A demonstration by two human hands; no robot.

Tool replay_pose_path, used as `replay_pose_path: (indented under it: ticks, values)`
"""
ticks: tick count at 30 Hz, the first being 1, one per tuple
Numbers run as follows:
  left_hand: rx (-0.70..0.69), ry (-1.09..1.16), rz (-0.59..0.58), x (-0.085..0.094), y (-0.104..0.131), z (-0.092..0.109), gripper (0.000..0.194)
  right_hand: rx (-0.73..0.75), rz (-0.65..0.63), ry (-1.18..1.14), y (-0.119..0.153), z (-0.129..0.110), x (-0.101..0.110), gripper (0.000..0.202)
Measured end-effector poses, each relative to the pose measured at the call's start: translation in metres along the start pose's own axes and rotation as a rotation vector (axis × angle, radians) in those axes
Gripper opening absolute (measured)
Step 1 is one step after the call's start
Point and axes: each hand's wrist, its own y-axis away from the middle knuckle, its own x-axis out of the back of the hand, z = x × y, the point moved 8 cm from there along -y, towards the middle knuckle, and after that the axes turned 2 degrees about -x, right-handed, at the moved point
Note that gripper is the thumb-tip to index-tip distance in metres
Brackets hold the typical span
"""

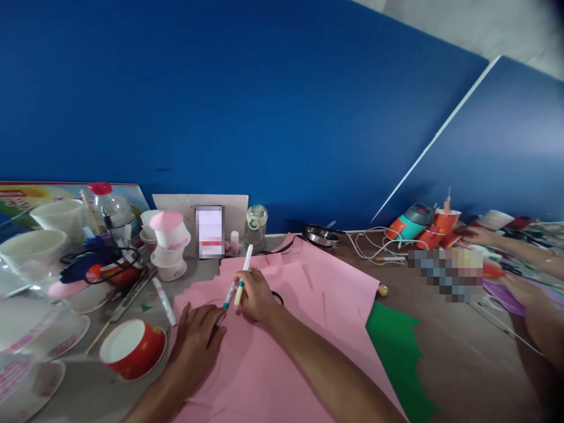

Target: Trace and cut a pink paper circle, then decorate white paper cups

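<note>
Pink paper lies beneath the hands: the left hand has its grip closed on a teal-banded marker, the right hand clasping a pale-capped marker.

Place: craft workspace
Signs: pink paper, green paper, markers, stacked paper cups
Backdrop: blue partition

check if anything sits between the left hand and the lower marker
Nothing visible stands in the way: the fingers of the left hand are on the lower end of the lower marker, above the pink paper.
</note>
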Motion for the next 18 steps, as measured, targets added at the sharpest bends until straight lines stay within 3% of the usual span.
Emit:
replay_pose_path:
  ticks: [7, 14, 18]
  values:
    - [0.003, -0.015, 0.007, -0.001, -0.001, -0.007, 0.021, 0.107, -0.199, 0.144, 0.006, -0.018, -0.013, 0.052]
    - [0.006, 0.013, 0.075, -0.002, 0.001, -0.011, 0.034, 0.190, -0.315, 0.288, 0.003, -0.034, -0.018, 0.031]
    - [0.088, 0.018, 0.101, -0.001, 0.002, -0.018, 0.044, 0.240, -0.317, 0.294, 0.003, -0.040, -0.013, 0.032]
